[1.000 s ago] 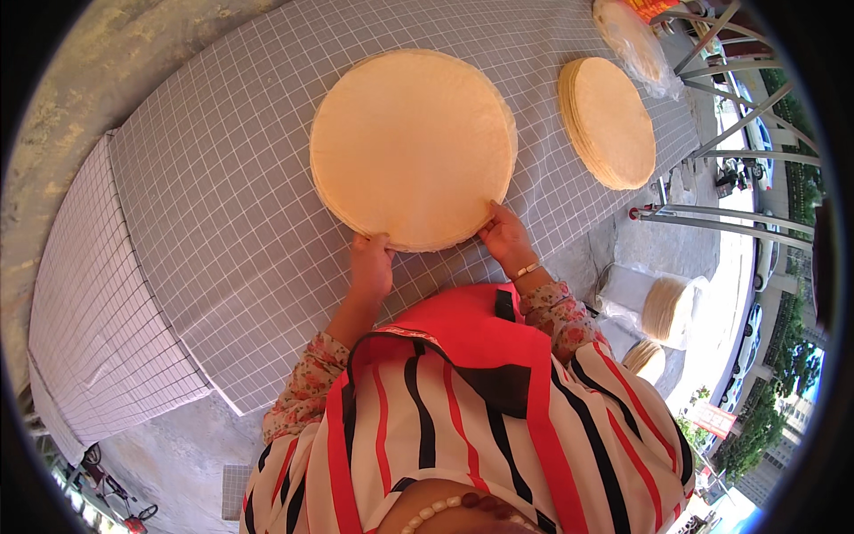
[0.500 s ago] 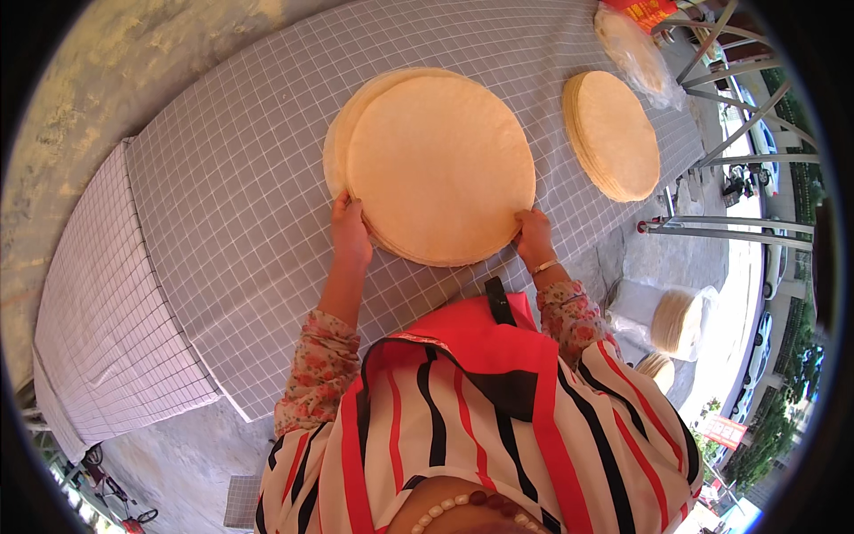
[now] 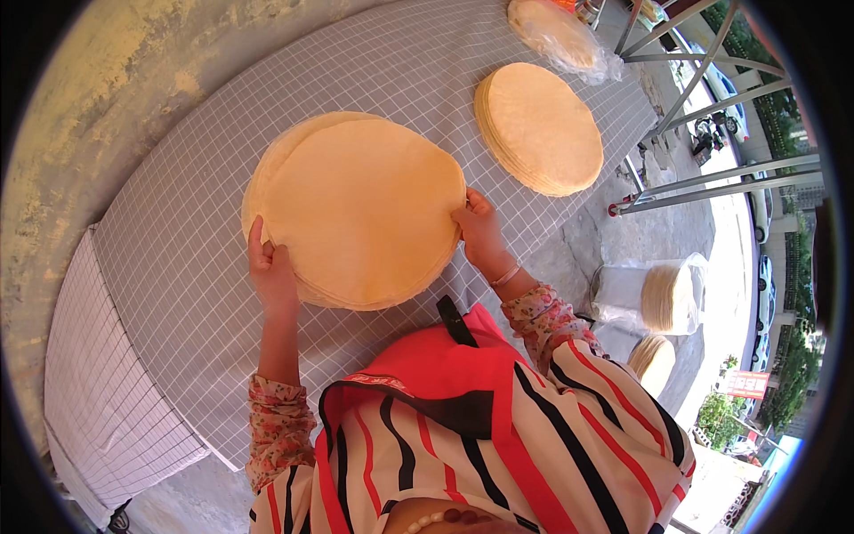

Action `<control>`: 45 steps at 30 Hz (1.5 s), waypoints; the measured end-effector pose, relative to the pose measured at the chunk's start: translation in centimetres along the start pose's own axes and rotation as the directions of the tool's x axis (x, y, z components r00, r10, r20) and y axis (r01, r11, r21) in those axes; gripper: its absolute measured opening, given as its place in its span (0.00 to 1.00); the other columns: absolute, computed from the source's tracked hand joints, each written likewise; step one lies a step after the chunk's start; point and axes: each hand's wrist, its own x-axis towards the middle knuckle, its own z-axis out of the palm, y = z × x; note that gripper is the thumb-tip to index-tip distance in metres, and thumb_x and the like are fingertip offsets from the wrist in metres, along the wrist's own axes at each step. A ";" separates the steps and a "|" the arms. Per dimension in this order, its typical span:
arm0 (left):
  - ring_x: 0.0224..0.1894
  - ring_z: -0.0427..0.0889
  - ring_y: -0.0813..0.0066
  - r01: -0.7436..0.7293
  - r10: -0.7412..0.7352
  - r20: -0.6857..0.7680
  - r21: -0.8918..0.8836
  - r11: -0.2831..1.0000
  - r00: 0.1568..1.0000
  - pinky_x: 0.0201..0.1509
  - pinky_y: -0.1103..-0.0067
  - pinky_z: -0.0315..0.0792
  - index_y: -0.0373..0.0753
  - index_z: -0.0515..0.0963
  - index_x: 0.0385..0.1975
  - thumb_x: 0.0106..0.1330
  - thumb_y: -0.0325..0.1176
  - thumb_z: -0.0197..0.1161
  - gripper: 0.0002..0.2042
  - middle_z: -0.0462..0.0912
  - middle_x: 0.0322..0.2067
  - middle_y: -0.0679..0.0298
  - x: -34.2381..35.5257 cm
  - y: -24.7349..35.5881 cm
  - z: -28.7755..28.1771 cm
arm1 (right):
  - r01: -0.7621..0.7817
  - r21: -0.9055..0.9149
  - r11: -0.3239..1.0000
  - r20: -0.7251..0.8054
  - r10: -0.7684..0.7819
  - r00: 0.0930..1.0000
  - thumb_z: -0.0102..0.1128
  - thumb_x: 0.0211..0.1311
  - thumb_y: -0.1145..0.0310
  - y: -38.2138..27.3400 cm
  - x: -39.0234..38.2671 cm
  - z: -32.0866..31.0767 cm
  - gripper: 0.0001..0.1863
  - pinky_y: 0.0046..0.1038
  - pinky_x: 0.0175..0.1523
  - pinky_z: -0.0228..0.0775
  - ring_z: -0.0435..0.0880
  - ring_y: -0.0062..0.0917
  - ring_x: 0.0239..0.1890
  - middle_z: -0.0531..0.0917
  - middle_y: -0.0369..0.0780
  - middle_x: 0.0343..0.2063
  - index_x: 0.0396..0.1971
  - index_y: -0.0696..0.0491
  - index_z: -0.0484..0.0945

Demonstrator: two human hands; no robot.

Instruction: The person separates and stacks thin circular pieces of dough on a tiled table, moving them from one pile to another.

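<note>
- Right hand (image 3: 482, 233) grips the edge of a round, pale-yellow sheet (image 3: 365, 214), with the thumb on top and the fingers behind; the left hand (image 3: 274, 267) is at the sheet's opposite edge, index finger stretched out and thumb at the rim. I cannot tell whether the left hand is gripping or only touching.
- Table (image 3: 178, 267): large, spread with a grey cloth patterned in thin white squares, and reaching away from the person.
- Clothing: a white shirt (image 3: 587, 427) with black and red stripes, a bright red apron (image 3: 445, 356) and flowered sleeves (image 3: 280, 418).
- Main pile (image 3: 256, 191): round, thin sheets on the table, directly in front of the person. The gripped sheet lies over it, set off toward the right, so that a crescent of the pile shows at the left. Near the right hand the sheet's edge looks slightly bent.
- Second pile (image 3: 543, 129): similar round sheets, farther off on the table to the right, apart from the first.
- Bagged pile (image 3: 551, 34): round, in clear plastic, past the second one at the table's far end.
- Wrapped stack (image 3: 667, 298): in clear plastic, lower down, beyond the table's right side.
- Bracelet (image 3: 505, 274): a thin band on the right wrist.
</note>
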 end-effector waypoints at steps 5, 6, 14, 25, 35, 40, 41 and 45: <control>0.26 0.69 0.91 -0.138 0.147 0.123 -0.080 0.987 0.981 0.28 0.88 0.64 0.38 0.61 0.69 0.63 0.18 0.49 0.30 0.77 0.28 0.72 0.1 10.8 9.7 | -0.016 0.180 0.983 0.240 -0.029 0.970 0.46 0.59 0.82 -14.0 5.1 -4.3 0.22 0.24 0.47 0.78 0.84 0.25 0.41 0.83 0.44 0.43 0.54 0.64 0.74; 0.28 0.72 0.90 -0.164 0.180 0.147 -0.114 0.980 0.973 0.29 0.88 0.65 0.37 0.60 0.69 0.63 0.17 0.49 0.30 0.79 0.30 0.69 0.4 12.2 12.7 | 0.019 0.195 0.981 0.254 -0.069 0.965 0.46 0.59 0.82 -16.6 6.4 -6.0 0.21 0.24 0.48 0.78 0.84 0.26 0.42 0.83 0.44 0.43 0.53 0.65 0.74; 0.31 0.76 0.81 -0.343 0.464 0.208 -0.438 0.831 0.861 0.38 0.80 0.73 0.33 0.48 0.72 0.64 0.18 0.52 0.35 0.81 0.35 0.62 2.1 16.5 34.0 | 0.419 0.094 0.903 0.103 -0.428 0.898 0.42 0.62 0.78 -30.7 15.4 -25.0 0.23 0.33 0.61 0.73 0.80 0.32 0.55 0.78 0.47 0.54 0.58 0.63 0.68; 0.34 0.84 0.65 0.187 -0.205 0.096 0.163 0.969 0.974 0.41 0.72 0.76 0.29 0.63 0.60 0.55 0.26 0.58 0.29 0.83 0.34 0.53 -1.0 -7.2 50.0 | 0.026 -0.055 0.998 -0.296 -0.041 0.954 0.48 0.57 0.82 -10.2 25.9 -46.5 0.22 0.17 0.36 0.71 0.79 0.18 0.34 0.82 0.39 0.39 0.54 0.64 0.74; 0.41 0.81 0.71 0.126 -0.162 0.035 0.475 0.871 0.986 0.45 0.73 0.77 0.30 0.64 0.60 0.60 0.31 0.61 0.28 0.80 0.42 0.57 -0.7 -6.5 48.7 | -0.028 -0.317 0.948 -0.272 -0.063 0.960 0.53 0.60 0.77 -11.3 26.7 -47.2 0.24 0.19 0.38 0.70 0.78 0.19 0.36 0.80 0.39 0.39 0.58 0.63 0.69; 0.62 0.68 0.50 -0.023 0.023 0.091 0.000 1.000 0.996 0.65 0.66 0.64 0.27 0.56 0.66 0.64 0.30 0.55 0.31 0.65 0.61 0.42 -0.7 -10.4 50.3 | 0.165 -0.379 0.911 -0.260 -0.275 0.926 0.53 0.66 0.72 -9.6 25.2 -44.7 0.33 0.29 0.64 0.63 0.69 0.28 0.62 0.68 0.46 0.62 0.69 0.61 0.56; 0.65 0.65 0.48 -0.062 0.067 0.109 -0.054 0.997 0.992 0.69 0.65 0.60 0.27 0.54 0.67 0.65 0.28 0.54 0.30 0.63 0.62 0.41 -1.0 -10.7 51.4 | 0.176 -0.390 0.904 -0.201 -0.270 0.942 0.52 0.66 0.72 -8.9 25.1 -44.3 0.34 0.30 0.68 0.58 0.64 0.29 0.66 0.64 0.46 0.66 0.70 0.61 0.54; 0.67 0.60 0.42 -0.188 0.213 -0.080 0.247 0.951 0.974 0.73 0.62 0.54 0.26 0.52 0.67 0.65 0.23 0.49 0.29 0.60 0.64 0.38 -2.2 -12.3 53.6 | 0.140 -0.413 0.900 -0.194 -0.237 0.952 0.51 0.67 0.72 -7.9 25.2 -43.1 0.36 0.31 0.70 0.55 0.61 0.31 0.69 0.60 0.44 0.69 0.72 0.59 0.49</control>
